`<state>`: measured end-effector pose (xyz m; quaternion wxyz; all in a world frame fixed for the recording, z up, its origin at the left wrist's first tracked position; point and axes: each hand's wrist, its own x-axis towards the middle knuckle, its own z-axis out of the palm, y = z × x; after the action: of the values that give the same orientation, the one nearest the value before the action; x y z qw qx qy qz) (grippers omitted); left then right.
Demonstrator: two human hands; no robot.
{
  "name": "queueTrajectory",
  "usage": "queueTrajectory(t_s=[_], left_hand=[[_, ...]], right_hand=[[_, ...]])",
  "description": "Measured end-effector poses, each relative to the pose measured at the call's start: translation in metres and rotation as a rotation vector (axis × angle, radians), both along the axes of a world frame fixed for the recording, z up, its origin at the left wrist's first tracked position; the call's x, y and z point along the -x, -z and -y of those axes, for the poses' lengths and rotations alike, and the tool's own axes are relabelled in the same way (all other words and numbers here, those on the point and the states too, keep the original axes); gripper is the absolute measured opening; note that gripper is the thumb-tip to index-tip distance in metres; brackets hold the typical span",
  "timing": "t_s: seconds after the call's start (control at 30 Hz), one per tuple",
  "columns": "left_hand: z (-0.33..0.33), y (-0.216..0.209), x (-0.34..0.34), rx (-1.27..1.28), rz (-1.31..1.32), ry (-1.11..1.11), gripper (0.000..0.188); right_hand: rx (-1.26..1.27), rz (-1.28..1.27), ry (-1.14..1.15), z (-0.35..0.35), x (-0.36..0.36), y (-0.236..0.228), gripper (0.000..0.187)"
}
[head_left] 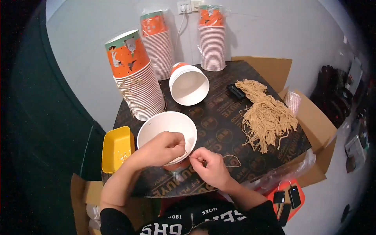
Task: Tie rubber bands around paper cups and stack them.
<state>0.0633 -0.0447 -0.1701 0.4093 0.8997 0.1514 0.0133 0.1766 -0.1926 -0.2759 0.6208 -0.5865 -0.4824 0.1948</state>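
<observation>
A white-lined paper bucket (168,122) with an orange outside stands at the table's near edge, its mouth toward me. A small dark hole shows near its far left rim. My left hand (162,149) is over the bucket's near rim, fingers closed in a pinch. Just right of the rim, my right hand (211,166) is closed too, fingertips pinching a thin tan cord (236,166). This cord appears to run between both hands at the rim, and its loose loop lies on the table to the right. The fingers partly hide the rim.
Tall stacks of orange buckets (139,92) stand at the back. Another bucket (190,87) lies on its side. A bundle of tan cords (270,119) covers the table's right. A yellow bin (111,152) holds small pale bits. Cardboard boxes (264,70) flank the dark table (219,117).
</observation>
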Motion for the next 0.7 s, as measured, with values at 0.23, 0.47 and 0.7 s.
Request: queueTrajectory(t_s=[0.23,0.47,0.7], left_hand=[[0.017,0.014,0.005,0.438,0.354,-0.073,0.014],[0.014,0.008,0.000,0.419,0.235,-0.154,0.013],[0.004,0.008,0.006,0.386,0.373,-0.239,0.019]], right_hand=[[-0.068,0.067,-0.029,-0.007,-0.001,-0.001,0.007],[-0.100,0.096,-0.016,-0.012,-0.004,0.000,0.006],[-0.087,0.062,-0.016,-0.014,-0.005,0.001,0.007]])
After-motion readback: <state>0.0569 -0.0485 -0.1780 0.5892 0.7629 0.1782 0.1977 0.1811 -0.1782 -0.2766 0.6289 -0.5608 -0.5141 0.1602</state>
